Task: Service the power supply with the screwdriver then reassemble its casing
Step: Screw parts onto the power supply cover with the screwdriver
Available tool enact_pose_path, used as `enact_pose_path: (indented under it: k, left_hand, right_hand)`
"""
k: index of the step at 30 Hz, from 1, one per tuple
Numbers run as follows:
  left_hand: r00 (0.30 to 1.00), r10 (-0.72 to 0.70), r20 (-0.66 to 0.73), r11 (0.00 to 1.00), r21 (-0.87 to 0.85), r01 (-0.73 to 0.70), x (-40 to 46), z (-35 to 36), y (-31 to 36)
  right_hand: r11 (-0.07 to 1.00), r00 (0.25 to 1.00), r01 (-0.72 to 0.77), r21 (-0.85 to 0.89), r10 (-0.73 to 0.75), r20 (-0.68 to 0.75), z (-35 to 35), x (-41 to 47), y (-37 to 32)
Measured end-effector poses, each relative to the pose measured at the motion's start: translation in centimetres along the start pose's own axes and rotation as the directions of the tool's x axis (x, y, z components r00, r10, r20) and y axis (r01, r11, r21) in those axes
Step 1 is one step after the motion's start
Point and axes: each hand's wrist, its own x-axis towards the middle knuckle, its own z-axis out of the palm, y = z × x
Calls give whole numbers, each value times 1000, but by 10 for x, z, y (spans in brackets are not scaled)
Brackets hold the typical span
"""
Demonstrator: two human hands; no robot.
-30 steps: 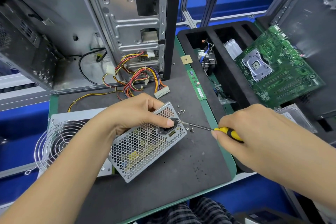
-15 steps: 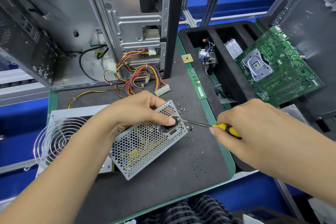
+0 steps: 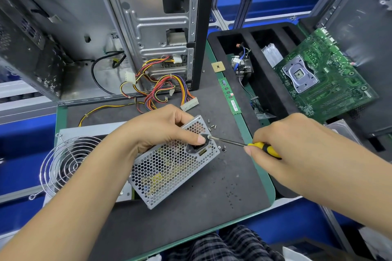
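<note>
The power supply (image 3: 171, 161) lies tilted on the table (image 3: 222, 197), in front of the open case (image 3: 157, 27), its mesh face turned up. It is steadied by the left hand (image 3: 161, 129), whose grip is curled over its upper edge with the thumb pressed beside the socket. The screwdriver (image 3: 250, 145) is held in the right hand (image 3: 297, 144), fingers wrapped round the yellow handle, and its tip is set at a screw by the socket, at the supply's right corner. The screw step is judged to be in hand (whether loosening or tightening cannot be told). Loose screws (image 3: 212, 126) lie just right of the supply. Next, steady axial pressure and a turn are called for.
</note>
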Motion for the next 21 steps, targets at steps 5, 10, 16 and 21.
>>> enact_pose_path:
  k: [5, 10, 16, 21]
  left_hand:
    - [1000, 13, 6, 1000, 22, -13, 1, -3, -1]
    - [1000, 5, 6, 1000, 28, -5, 1, -3, -1]
    - [1000, -12, 16, 1000, -15, 13, 0, -4, -1]
    - [1000, -13, -1, 1000, -9, 13, -1, 0, 0]
  right_hand:
    - [998, 999, 45, -53, -45, -8, -3, 0, -7]
    - [988, 993, 106, -108, -111, -39, -7, 1, -6]
    - [983, 991, 137, -123, -137, 8, -7, 8, -3]
    - [975, 987, 144, -168, -153, -43, -11, 4, 0]
